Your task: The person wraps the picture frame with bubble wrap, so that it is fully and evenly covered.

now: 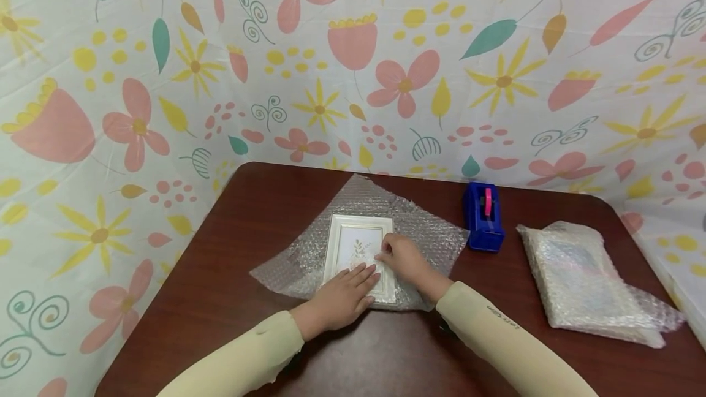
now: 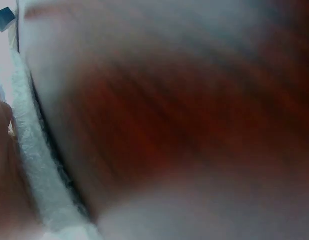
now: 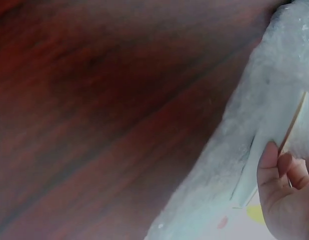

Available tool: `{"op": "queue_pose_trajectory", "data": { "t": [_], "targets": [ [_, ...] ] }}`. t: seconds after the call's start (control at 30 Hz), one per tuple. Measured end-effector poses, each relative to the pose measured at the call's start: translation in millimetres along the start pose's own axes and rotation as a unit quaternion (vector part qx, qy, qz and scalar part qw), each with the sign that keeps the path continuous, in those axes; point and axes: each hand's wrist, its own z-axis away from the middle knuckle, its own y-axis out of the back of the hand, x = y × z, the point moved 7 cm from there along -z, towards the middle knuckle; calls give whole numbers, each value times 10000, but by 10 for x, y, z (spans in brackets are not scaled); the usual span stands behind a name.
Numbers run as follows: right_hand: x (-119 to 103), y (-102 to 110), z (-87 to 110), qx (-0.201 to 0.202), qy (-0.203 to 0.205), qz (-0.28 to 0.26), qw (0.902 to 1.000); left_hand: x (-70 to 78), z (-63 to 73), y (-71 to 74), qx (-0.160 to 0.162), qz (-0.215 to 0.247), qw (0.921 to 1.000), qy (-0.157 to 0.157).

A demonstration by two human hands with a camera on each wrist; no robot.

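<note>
A white picture frame point(image 1: 361, 220) with a thin gold inner line and a leafy plant print lies on a sheet of bubble wrap point(image 1: 430, 225). The wrap's near side comes up over the frame's lower part. My left hand point(image 1: 343, 299) rests on that lower part, its fingers stretched out. At the frame's right side, my right hand point(image 1: 405, 258) has thumb and fingers curled together, pinching the bubble wrap over the print. The right wrist view shows this thumb and fingertips point(image 3: 284, 162) close above the frame's gold line. The left wrist view is mostly blurred tabletop.
A blue tape dispenser point(image 1: 484, 219) with a pink tape roll stands right of the wrap. Farther right lies a bubble-wrapped package point(image 1: 584, 280) with a loose tail. The dark red-brown table point(image 1: 220, 244) meets a flower-printed curtain point(image 1: 309, 127) at the back and left.
</note>
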Motion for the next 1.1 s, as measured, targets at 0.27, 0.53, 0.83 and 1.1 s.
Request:
{"op": "queue_pose_trajectory", "data": {
  "t": [0.27,0.53,0.83,1.1],
  "targets": [
    [79,-7,-86,-133,-251,-238,9993,12,-22,3,-137,148,9998,-95],
    [200,209,-358,-297,-442,-595,9968,8,-17,17,-349,260,9990,82],
    [523,324,-762,-339,-986,-219,9943,4,-10,-9,-427,307,9984,199],
    [738,221,-901,-732,-1328,158,9883,5,-3,-7,-282,-24,9996,94]
  ]
}}
